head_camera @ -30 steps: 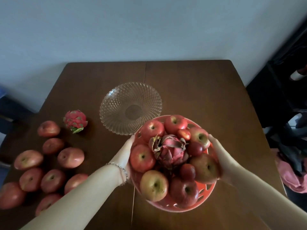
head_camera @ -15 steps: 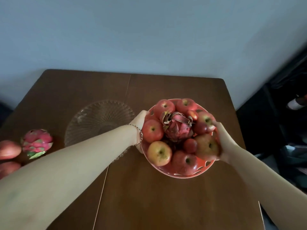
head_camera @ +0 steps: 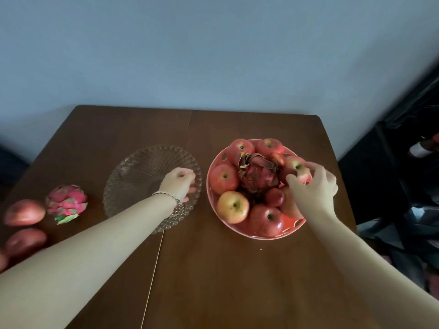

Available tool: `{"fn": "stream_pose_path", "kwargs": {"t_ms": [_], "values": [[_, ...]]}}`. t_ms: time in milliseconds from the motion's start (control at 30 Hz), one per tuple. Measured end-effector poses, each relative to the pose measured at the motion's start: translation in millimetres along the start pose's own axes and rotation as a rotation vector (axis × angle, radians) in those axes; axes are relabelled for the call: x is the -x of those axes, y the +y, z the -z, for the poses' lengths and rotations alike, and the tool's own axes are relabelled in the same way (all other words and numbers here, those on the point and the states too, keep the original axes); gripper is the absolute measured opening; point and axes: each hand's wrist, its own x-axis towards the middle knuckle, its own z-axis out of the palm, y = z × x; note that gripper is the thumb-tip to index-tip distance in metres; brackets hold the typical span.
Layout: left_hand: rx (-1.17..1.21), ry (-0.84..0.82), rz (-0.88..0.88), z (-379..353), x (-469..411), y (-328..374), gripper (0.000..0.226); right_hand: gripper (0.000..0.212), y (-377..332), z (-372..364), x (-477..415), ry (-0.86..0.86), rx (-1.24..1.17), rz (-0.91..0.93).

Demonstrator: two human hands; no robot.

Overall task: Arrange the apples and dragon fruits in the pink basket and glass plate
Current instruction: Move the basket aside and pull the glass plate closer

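I can't tell whether my right hand (head_camera: 313,186), fingers loosely spread over the pink basket (head_camera: 215,167), grips the apple it half hides. My left hand (head_camera: 178,184) curls, holding nothing, over the glass plate (head_camera: 133,172). Two loose apples show fully, a third is cut off. One dragon fruit (head_camera: 259,175) lies among eight or so basket apples, another (head_camera: 66,203) on the table (head_camera: 213,269).

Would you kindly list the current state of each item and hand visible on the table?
pink basket: on the table, full of fruit
glass plate: empty, beside the basket
dragon fruit in basket: centred among apples
loose dragon fruit: on table, left of plate
loose apples: on table, far left
left hand: curled over plate rim, holding nothing
right hand: open, fingers on a basket apple
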Motion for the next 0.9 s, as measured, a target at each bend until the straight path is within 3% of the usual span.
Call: {"fn": "stream_pose_path", "kwargs": {"t_ms": [100,167,267,367,467,700,800,900], "values": [[0.052,0.068,-0.04,50.0,21.3,-32.8,0.016,0.023,-23.2,-18.0,56.0,-0.125,-0.044,0.291],[0.037,0.087,-0.036,79.6,32.0,-53.2,0.02,0.012,-24.7,-50.1,81.3,-0.32,-0.035,0.273],[-0.024,0.08,-0.035,121.4,42.2,-87.1,0.022,0.009,-19.0,-114.1,112.7,-0.574,-0.027,0.032],[-0.109,0.04,-0.078,160.5,50.8,-117.0,0.021,0.025,-17.2,-177.2,128.0,-0.671,-0.291,-0.467],[-0.211,0.011,-0.161,197.3,55.7,-137.9,0.024,0.042,-17.9,-218.6,136.6,-0.556,-0.57,-0.675],[-0.608,-0.038,-0.356,286.1,43.8,-183.0,0.023,0.05,-12.3,-273.0,150.0,-0.222,-0.773,-0.647],[-0.875,-0.05,-0.371,300.1,31.6,-200.6,0.048,0.044,-4.8,-267.2,170.3,-0.166,-0.773,-0.67],[-1.093,-0.047,-0.335,306.4,24.3,-207.8,0.062,0.022,12.6,-247.1,199.0,-0.181,-0.743,-0.663]]}}
